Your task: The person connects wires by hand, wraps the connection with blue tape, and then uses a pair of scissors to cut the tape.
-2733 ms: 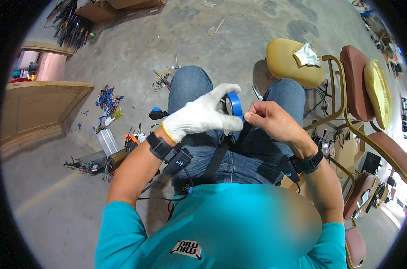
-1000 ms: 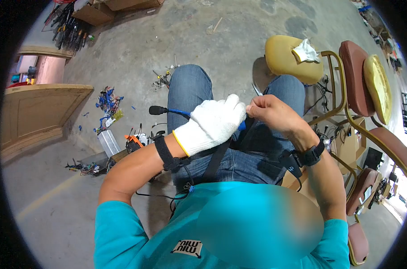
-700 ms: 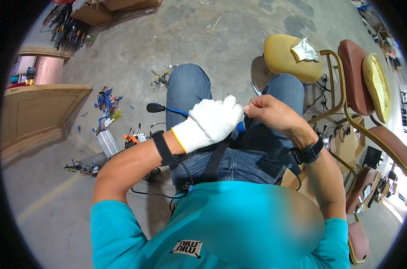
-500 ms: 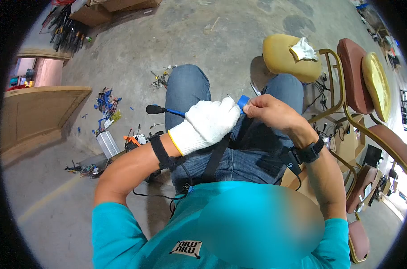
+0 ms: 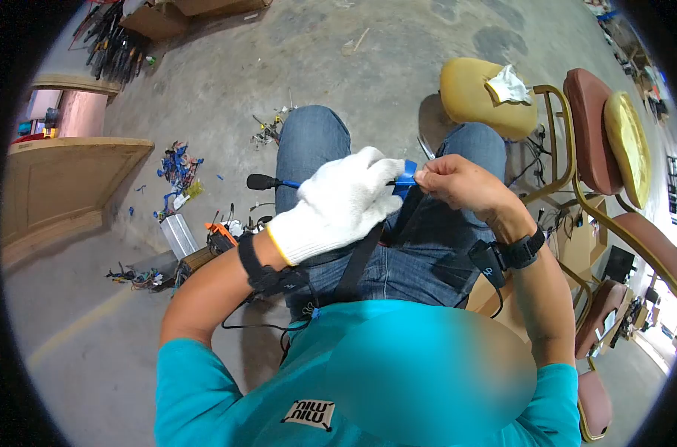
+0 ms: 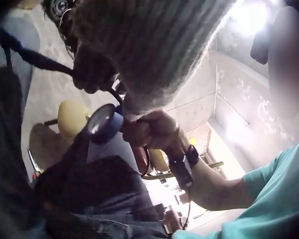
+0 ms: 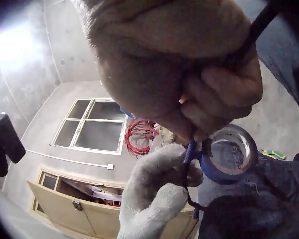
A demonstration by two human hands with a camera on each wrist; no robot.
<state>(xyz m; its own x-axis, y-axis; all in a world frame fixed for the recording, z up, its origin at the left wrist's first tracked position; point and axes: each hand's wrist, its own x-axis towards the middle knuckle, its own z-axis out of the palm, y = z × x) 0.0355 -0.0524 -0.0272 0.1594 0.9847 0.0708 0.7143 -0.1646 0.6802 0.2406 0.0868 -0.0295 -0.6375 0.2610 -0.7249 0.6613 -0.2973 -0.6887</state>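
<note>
In the head view, the white-gloved left hand [image 5: 338,197] grips a cable whose black connector end [image 5: 261,182] sticks out at the left. Bare fingers of the right hand [image 5: 465,185] pinch the cable near the gloved fingertips. A roll of blue tape [image 5: 405,177] lies between the hands. The right wrist view shows blue tape wrapped on the cable [image 7: 190,150], with the tape roll [image 7: 217,174] hanging close beside it. Gloved fingers [image 7: 162,164] curl near the wrapped stretch; the right fist [image 7: 209,94] encloses the cable above.
Jeans-clad legs [image 5: 312,138] lie beneath the hands. A yellow chair seat [image 5: 480,100] holds a white glove [image 5: 509,85]; more chairs stand at the right. Blue scraps [image 5: 178,165], wires [image 5: 137,278] and a metal bar [image 5: 179,237] lie on the floor at left.
The roll, earlier framed by the spread gloved fingers and then mostly covered, shows between the hands again. The left hand has turned and its fingers have closed in; the connector now sticks out farther from it.
</note>
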